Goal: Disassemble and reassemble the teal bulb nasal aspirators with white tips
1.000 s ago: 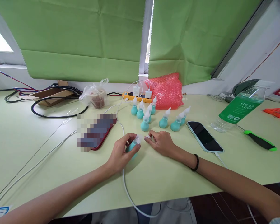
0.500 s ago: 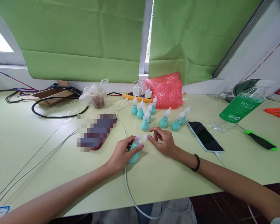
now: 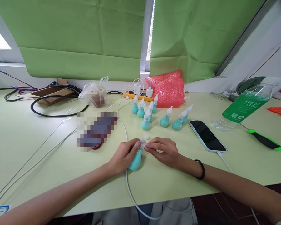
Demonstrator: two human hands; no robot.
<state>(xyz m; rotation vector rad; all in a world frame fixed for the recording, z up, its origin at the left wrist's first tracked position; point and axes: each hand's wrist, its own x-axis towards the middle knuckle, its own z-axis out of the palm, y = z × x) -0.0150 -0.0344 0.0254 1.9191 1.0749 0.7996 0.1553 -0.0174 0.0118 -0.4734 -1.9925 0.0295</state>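
My left hand (image 3: 123,156) is wrapped round a teal rubber bulb (image 3: 135,160) that lies on the pale green table (image 3: 37,147). My right hand (image 3: 162,150) pinches the clear tip (image 3: 142,143) at the bulb's neck, so both hands meet there. A small white cap (image 3: 147,136) lies loose on the table just beyond my fingers. Behind it stand several more teal bulbs with white nozzles (image 3: 146,120).
A phone on a cable (image 3: 207,136) lies to the right, with a green-labelled water bottle (image 3: 244,104) and a green-handled screwdriver (image 3: 264,140) beyond. A blurred red-edged device (image 3: 96,129), white cables (image 3: 128,187), a plastic bag (image 3: 93,93), pink bubble wrap (image 3: 170,90) and a power strip (image 3: 138,93) lie around.
My right hand let the small white cap lie on the table and came back to pinch the tip on the bulb. The left hand kept hold of the bulb and drew it slightly nearer.
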